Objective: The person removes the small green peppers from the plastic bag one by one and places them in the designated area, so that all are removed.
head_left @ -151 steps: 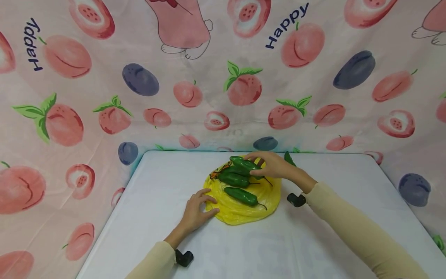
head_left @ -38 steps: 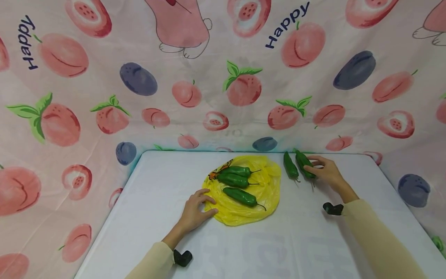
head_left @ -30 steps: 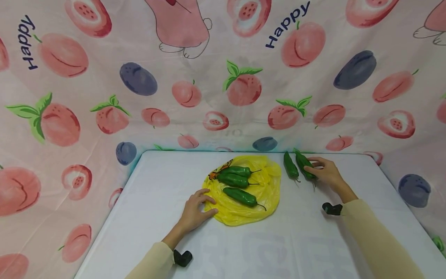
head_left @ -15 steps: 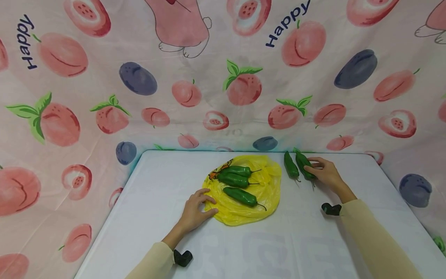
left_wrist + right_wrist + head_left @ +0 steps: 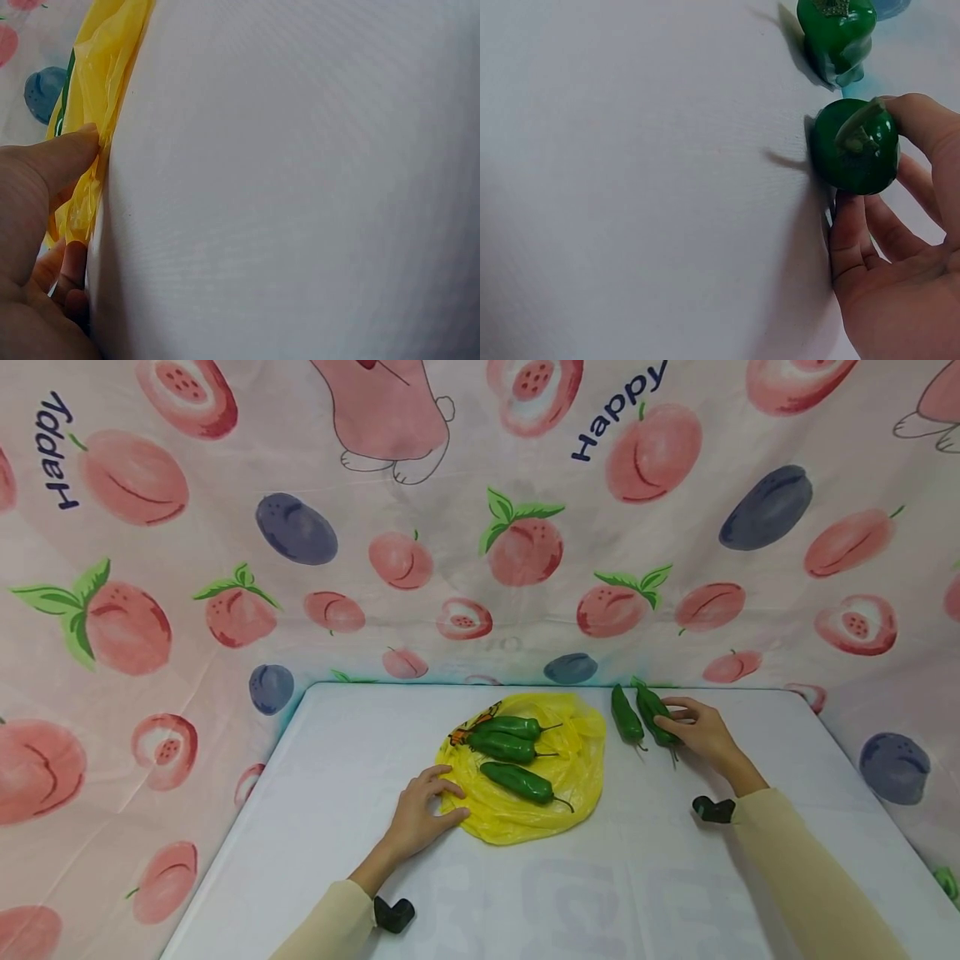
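Three green peppers, among them the front one [image 5: 517, 782], lie on a flattened yellow plastic bag [image 5: 495, 827]. The left hand [image 5: 420, 814] rests at the bag's left edge, thumb and fingers spread apart; in the left wrist view its thumb touches the yellow plastic [image 5: 112, 60]. To the right of the bag, the right hand [image 5: 705, 735] holds a green pepper [image 5: 654, 712] between thumb and fingers at the table. The right wrist view has this pepper [image 5: 855, 150] stem-end towards the camera, in the right hand [image 5: 907, 247]. Another pepper [image 5: 626, 718] lies just left of it, a small gap between them.
A white-covered table [image 5: 360, 735] carries everything. Behind it hangs a pink cloth [image 5: 450, 510] printed with fruit. A butterfly print [image 5: 472, 727] shows at the bag's upper left. Black devices [image 5: 393, 914] sit at both wrists.
Since the oldest frame, the right hand has moved right from the bag with one pepper, which now lies beside the other at the back right. Over the last second almost nothing has moved.
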The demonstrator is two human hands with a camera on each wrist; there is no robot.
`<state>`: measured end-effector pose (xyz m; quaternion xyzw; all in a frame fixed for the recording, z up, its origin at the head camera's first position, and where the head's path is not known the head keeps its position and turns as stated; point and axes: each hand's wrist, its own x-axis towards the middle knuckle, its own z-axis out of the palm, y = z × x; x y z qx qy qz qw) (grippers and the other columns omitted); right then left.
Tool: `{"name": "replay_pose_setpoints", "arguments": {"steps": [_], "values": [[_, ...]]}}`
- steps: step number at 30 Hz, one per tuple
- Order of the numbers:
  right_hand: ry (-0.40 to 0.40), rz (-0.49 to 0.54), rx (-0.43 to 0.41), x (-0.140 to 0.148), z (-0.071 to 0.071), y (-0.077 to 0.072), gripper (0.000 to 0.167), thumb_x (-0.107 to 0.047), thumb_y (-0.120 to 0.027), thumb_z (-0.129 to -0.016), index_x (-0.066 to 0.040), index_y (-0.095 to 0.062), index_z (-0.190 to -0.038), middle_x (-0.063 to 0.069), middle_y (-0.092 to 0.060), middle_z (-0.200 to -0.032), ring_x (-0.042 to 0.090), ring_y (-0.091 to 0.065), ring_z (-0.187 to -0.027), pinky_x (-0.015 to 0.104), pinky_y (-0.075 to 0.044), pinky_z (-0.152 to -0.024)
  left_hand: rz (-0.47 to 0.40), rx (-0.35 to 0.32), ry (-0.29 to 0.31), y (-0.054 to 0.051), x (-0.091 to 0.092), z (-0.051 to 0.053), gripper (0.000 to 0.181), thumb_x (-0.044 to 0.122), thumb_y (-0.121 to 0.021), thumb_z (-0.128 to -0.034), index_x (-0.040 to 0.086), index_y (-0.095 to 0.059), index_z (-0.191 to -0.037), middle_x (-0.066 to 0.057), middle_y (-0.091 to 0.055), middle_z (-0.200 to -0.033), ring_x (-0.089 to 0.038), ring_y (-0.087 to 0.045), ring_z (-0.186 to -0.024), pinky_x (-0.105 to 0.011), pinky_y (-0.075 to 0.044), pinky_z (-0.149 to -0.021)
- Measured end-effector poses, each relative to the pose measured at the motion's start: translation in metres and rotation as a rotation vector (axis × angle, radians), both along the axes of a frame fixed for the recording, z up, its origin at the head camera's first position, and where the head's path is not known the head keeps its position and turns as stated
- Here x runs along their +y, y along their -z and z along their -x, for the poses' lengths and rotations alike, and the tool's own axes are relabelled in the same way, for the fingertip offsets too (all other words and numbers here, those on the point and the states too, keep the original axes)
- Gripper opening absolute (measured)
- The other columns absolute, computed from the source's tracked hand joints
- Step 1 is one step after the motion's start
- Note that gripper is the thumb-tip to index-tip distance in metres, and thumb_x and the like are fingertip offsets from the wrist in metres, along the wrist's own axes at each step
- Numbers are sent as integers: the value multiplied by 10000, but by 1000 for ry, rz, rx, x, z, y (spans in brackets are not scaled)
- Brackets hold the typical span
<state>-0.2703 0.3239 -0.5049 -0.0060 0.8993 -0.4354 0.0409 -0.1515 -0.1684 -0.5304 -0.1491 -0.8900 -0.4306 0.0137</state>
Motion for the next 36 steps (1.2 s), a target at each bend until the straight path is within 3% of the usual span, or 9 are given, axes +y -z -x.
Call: {"name": "replay_pose_setpoints", "arguments": {"steps": [10, 15, 24, 36], "values": [[-28, -32, 10, 4, 1, 2, 644, -396, -672, -1001, -15, -482, -1483, 373, -507, -1393, 515, -485, -1299, 570, -511, -959, 11, -2, 6, 1, -1, 0, 184, 237, -837, -876, 161, -747, -1017, -140, -542, -1464, -425, -470, -1350, -680, -299, -1091], [-56, -68, -22, 6, 2, -2, 675, -434, -658, -1002, -25, -454, -1499, 358, -501, -1398, 497, -496, -1282, 555, -520, -946, 1, -6, 6, 1, -1, 0, 177, 254, -836, -877, 175, -747, -1008, -137, -546, -1460, -430, -461, -1360, -688, -287, -1098], [-131, -168, -63, 4, 4, -16, 722, -430, -659, -1001, -42, -374, -1540, 372, -511, -1371, 485, -594, -1165, 569, -537, -910, 8, 15, -2, 1, 0, 2, 171, 256, -833, -880, 176, -748, -1006, -134, -554, -1452, -426, -470, -1355, -684, -296, -1092], [-238, -287, -4, 2, -4, -34, 682, -351, -701, -983, -31, -391, -1500, 373, -583, -1275, 518, -592, -1120, 638, -499, -880, 13, 3, 0, 2, -1, 1, 183, 261, -833, -879, 179, -749, -1019, -130, -546, -1463, -412, -473, -1352, -664, -303, -1097]]}}
